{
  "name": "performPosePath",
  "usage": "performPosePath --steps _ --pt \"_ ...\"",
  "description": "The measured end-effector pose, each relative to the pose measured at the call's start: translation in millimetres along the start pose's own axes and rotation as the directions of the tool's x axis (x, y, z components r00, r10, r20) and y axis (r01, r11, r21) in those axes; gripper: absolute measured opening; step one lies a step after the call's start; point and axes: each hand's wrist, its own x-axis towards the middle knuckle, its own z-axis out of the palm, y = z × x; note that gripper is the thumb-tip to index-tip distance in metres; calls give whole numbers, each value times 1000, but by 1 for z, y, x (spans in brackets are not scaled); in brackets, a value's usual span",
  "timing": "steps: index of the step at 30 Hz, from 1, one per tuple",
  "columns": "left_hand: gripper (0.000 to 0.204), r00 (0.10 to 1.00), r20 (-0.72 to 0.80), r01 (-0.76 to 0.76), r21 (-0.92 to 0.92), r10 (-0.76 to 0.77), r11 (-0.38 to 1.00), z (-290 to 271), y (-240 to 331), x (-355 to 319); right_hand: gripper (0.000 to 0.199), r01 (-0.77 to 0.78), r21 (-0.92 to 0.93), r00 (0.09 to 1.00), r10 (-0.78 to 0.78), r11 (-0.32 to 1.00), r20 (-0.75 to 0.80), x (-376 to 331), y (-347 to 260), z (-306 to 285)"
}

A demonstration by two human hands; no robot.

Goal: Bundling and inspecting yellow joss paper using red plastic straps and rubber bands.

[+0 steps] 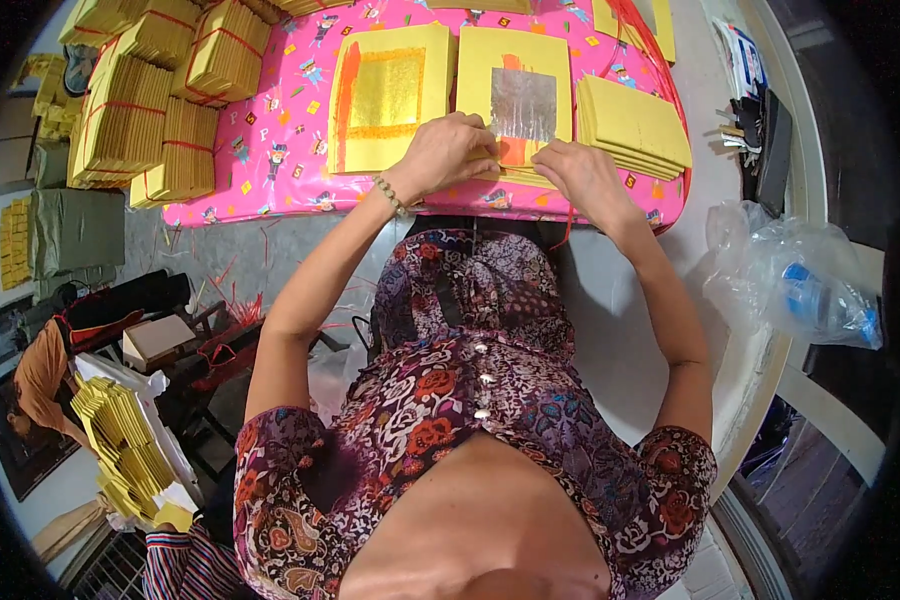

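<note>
On the desk (pixel 715 130), under the head camera, lies a pink cloth (pixel 290 140) with little pictures on it. Two yellow paper stacks sit side by side on the cloth. The left stack (pixel 345 110) has a shiny gold square (pixel 385 92) on top. The middle stack (pixel 490 70) has a silver square (pixel 523 104) on top.

Both hands rest at the near edge of the middle stack. The left hand (pixel 450 155) is curled, and its fingers press down on the bottom corner of the top sheet. It wears a bead bracelet (pixel 390 195). The right hand (pixel 585 175) lies just beside it, with its fingertips bent onto the same edge. It looks like it is pinching thin sheets, but I cannot tell for sure.

Plain yellow sheets (pixel 635 125) lie fanned out to the right. Tied paper bundles (pixel 150 100) are piled at the far left. A clear plastic bag (pixel 790 280) sits off to the right side.

The paper looks thin and the silver square looks very light. A hard pull could tear a sheet or wrinkle the foil. A push sideways could slide the stack crooked. Two sheets could also stick together and lift as one.
</note>
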Motion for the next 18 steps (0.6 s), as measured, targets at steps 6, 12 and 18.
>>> performPosePath --steps 6,12,18 --pt "21 1000 -2 19 -24 -19 1000 -1 1 1 15 24 5 999 -24 1000 -30 0 -5 -6" --pt "21 1000 2 25 25 -26 999 -5 8 3 14 46 -149 997 -53 988 -50 7 -8 -4" --pt "42 958 -274 -53 106 80 993 -16 30 10 11 -3 -66 997 -2 998 -74 29 9 -28"
